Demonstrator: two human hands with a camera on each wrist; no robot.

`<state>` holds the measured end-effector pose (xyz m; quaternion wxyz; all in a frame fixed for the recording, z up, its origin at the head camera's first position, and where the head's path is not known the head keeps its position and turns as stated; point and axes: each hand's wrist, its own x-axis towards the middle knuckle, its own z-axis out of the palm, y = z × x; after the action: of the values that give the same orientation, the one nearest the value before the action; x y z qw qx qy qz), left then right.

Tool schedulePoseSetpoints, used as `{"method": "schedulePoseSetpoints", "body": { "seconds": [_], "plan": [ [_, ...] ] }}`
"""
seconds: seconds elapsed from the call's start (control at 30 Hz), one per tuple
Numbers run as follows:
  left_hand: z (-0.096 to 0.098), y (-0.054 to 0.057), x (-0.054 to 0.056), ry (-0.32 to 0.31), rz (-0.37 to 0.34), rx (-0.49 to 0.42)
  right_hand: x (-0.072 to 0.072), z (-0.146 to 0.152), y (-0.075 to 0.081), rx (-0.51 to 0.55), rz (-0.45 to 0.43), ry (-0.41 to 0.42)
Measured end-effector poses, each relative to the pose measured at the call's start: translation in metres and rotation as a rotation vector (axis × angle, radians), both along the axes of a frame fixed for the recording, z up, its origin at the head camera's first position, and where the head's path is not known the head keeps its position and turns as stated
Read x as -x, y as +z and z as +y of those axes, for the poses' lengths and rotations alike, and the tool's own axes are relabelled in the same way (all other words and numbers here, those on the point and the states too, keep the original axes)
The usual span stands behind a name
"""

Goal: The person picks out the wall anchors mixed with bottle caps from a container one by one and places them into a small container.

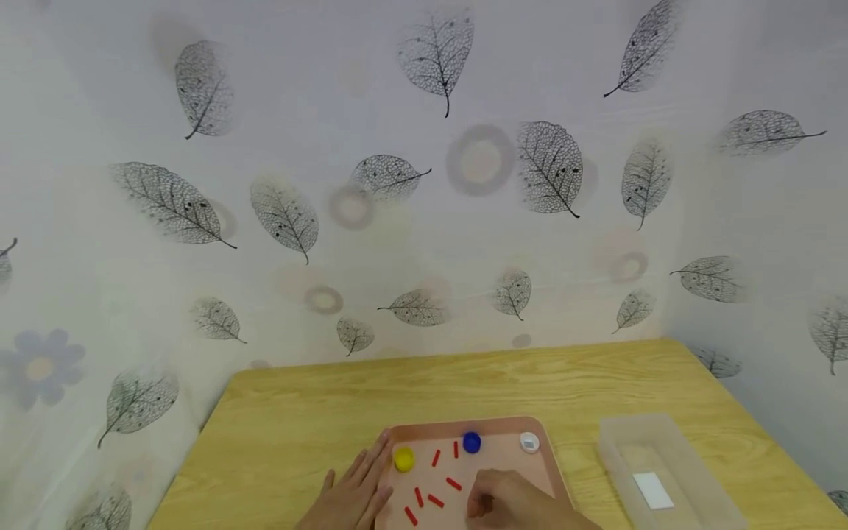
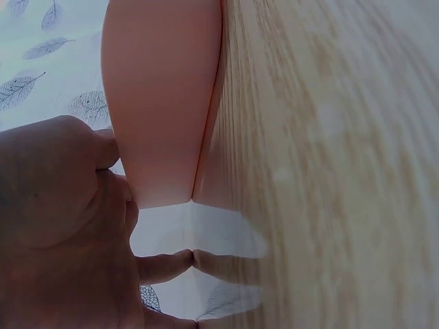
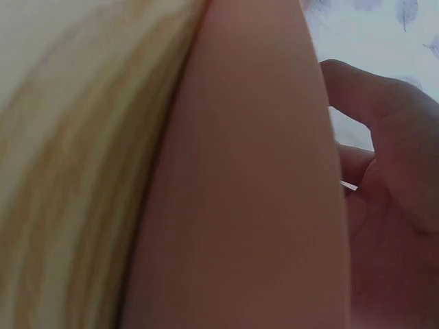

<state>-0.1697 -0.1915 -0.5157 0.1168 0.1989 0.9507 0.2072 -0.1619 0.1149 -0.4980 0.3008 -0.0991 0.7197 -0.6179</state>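
A pink tray [image 1: 457,426] lies on the table, with several short red sticks [image 1: 435,500] scattered in it. Near its far side are a yellow round piece [image 1: 404,459], a blue one [image 1: 472,442] and a white one [image 1: 529,442]. My left hand [image 1: 354,489] rests at the tray's left edge, fingers extended; the left wrist view shows its fingers along the tray wall [image 2: 161,103]. Over the tray's right part, my right hand [image 1: 506,500] has curled fingers. Its fingertips are largely hidden, and I cannot tell whether something is between them.
A translucent plastic box [image 1: 702,489] with a white rectangle [image 1: 653,490] in it stands right of the tray. The wooden table [image 1: 278,419] meets a leaf-patterned covering [image 1: 424,243] behind and at both sides.
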Motion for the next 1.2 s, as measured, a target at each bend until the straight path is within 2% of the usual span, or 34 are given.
{"method": "schedulePoseSetpoints", "body": {
  "seconds": [0.03,0.07,0.13,0.17,0.2,0.3,0.4,0.43,0.5,0.7,0.87,0.97,1.1,1.2],
  "plan": [
    [0.0,0.0,0.0,-0.001,0.005,0.001,-0.001,-0.005,-0.001,0.046,-0.108,-0.062],
    [0.0,0.0,0.0,-0.002,0.011,0.004,-0.001,-0.008,-0.003,0.072,-0.15,-0.079],
    [0.0,0.001,0.0,-0.003,0.02,0.005,0.002,-0.01,-0.009,0.032,-0.045,0.035],
    [0.0,0.001,0.0,-0.005,0.022,0.006,0.005,-0.01,-0.015,-0.002,0.047,0.107],
    [0.0,0.001,0.0,-0.006,0.023,0.006,0.009,-0.009,-0.021,-0.011,0.099,0.158],
    [0.0,0.001,0.001,-0.005,0.021,0.002,0.023,-0.005,-0.049,-0.092,0.35,0.332],
    [0.0,0.001,0.002,-0.006,0.014,-0.006,0.033,-0.003,-0.075,-0.16,0.49,0.389],
    [0.0,0.001,0.002,-0.006,0.011,-0.009,0.036,-0.003,-0.081,-0.188,0.565,0.405],
    [0.0,0.001,0.002,-0.006,0.005,-0.011,0.039,-0.004,-0.086,-0.23,0.621,0.42],
    [0.0,0.002,0.001,-0.008,0.013,-0.008,0.039,-0.007,-0.085,-0.344,0.791,0.473],
    [-0.001,0.002,0.001,0.0,0.027,-0.003,0.042,-0.006,-0.089,-0.351,0.784,0.487],
    [-0.001,0.002,0.001,0.004,0.032,-0.007,0.042,-0.006,-0.09,-0.35,0.807,0.495],
    [-0.001,0.002,0.0,0.001,0.04,-0.009,0.038,-0.01,-0.081,-0.34,0.844,0.499],
    [-0.002,0.001,0.0,-0.003,0.049,-0.006,0.03,-0.014,-0.062,-0.344,0.824,0.494]
  ]
}}
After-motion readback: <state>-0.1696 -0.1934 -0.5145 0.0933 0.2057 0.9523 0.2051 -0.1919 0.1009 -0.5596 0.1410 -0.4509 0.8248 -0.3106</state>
